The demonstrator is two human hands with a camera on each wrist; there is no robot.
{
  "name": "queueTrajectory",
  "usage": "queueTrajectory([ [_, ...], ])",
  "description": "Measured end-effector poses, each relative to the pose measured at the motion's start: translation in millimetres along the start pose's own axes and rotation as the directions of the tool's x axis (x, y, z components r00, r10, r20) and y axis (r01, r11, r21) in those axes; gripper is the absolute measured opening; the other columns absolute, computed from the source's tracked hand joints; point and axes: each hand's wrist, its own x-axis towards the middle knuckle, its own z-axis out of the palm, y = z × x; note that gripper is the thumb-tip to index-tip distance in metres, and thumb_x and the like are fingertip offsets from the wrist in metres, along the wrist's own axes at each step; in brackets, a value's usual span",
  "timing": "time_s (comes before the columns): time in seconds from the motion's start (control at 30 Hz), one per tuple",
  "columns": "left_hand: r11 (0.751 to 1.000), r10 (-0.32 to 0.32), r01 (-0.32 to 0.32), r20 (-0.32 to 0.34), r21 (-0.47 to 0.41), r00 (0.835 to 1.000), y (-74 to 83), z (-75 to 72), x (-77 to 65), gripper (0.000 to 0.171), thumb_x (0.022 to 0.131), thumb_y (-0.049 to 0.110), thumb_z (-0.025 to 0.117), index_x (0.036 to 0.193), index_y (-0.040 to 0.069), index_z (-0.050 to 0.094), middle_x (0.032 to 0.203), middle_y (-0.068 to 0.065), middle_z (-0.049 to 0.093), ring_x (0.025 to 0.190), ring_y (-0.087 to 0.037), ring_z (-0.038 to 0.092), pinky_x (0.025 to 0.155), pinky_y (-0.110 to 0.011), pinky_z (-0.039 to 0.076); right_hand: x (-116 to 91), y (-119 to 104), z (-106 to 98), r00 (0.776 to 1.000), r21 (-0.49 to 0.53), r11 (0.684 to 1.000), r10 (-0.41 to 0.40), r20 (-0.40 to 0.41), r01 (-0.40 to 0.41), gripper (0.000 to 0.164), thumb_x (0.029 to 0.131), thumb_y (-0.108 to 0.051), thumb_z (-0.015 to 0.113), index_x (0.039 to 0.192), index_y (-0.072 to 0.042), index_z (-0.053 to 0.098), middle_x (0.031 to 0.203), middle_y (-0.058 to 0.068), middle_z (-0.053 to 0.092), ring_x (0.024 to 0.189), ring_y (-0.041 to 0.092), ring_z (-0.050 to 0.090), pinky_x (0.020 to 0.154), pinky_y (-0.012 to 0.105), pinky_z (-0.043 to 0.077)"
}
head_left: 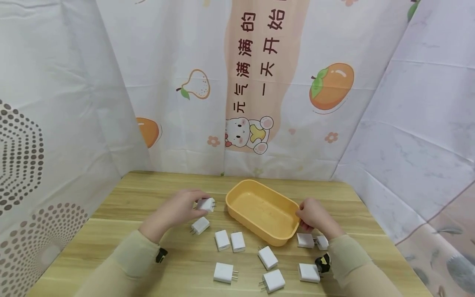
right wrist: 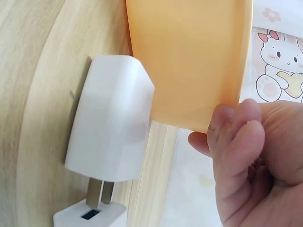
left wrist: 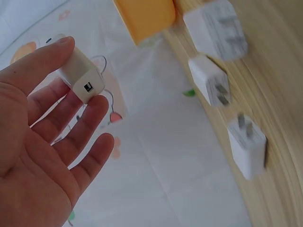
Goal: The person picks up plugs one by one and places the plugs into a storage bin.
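Observation:
Between thumb and fingers my left hand [head_left: 184,207] pinches a white charger plug [head_left: 205,204], its prongs pointing right toward the basin. The left wrist view shows a small USB port on this charger plug [left wrist: 81,73], with the thumb [left wrist: 59,52] across it. My right hand [head_left: 313,213] grips the right end of a yellow-orange plastic basin [head_left: 261,208], fingers curled at its rim. No plug shows inside the basin. Just below the left hand lies another white charger plug [head_left: 201,225]. Close beneath the right hand is a further white charger plug [head_left: 305,240].
Several white charger plugs lie in front of the basin, among them one plug [head_left: 223,272] at the front and another plug [head_left: 273,281] right of it. A plug [head_left: 309,273] sits by the right wrist. A printed curtain [head_left: 185,123] hangs behind the wooden table [head_left: 178,268].

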Motion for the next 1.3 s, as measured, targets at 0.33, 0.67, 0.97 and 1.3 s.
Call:
queueTrajectory([
  [0.33,0.999,0.031,-0.03,0.04,-0.033,0.999,19.2,17.4,33.2,0.034,0.087,0.028,0.083,0.119,0.017,0.073,0.105,0.009,0.069,0.091,-0.01,0.061,0.082,-0.034,0.053,-3,0,1,1.0,-0.035,0.999,0.014,-0.013,-0.015,0.027,0.091,-0.001,0.055,0.064,-0.003,0.059,0.053,0.007,0.059,0.044,0.016,0.058,0.043,0.03,0.052],
  [0.67,0.999,0.048,-0.049,0.073,0.014,0.996,39.0,32.9,64.1,0.038,0.089,0.037,0.08,0.121,0.018,0.073,0.111,0.006,0.07,0.093,-0.01,0.061,0.08,-0.031,0.051,-1,-1,2,0.999,-0.075,0.997,-0.019,-0.036,0.016,0.028,0.089,-0.002,0.055,0.061,-0.005,0.057,0.048,0.002,0.057,0.039,0.012,0.055,0.04,0.028,0.05],
  [0.97,0.996,0.086,-0.089,0.113,0.021,0.99,65.2,47.0,99.7,0.035,0.088,0.034,0.081,0.119,0.018,0.074,0.107,0.008,0.07,0.089,-0.009,0.058,0.078,-0.028,0.049,-2,-7,-1,0.998,-0.153,0.987,-0.047,-0.041,0.04,0.031,0.089,-0.003,0.055,0.058,-0.006,0.056,0.045,0.001,0.054,0.037,0.011,0.05,0.039,0.025,0.045],
  [1.3,0.996,0.063,-0.07,0.126,0.053,0.99,77.8,54.6,108.2,0.034,0.087,0.037,0.082,0.116,0.019,0.075,0.108,0.009,0.07,0.092,-0.009,0.059,0.078,-0.028,0.049,-1,-9,0,0.998,-0.181,0.982,-0.054,-0.031,0.047,0.034,0.089,-0.003,0.055,0.056,-0.008,0.056,0.043,0.0,0.053,0.035,0.01,0.047,0.039,0.024,0.041],
])
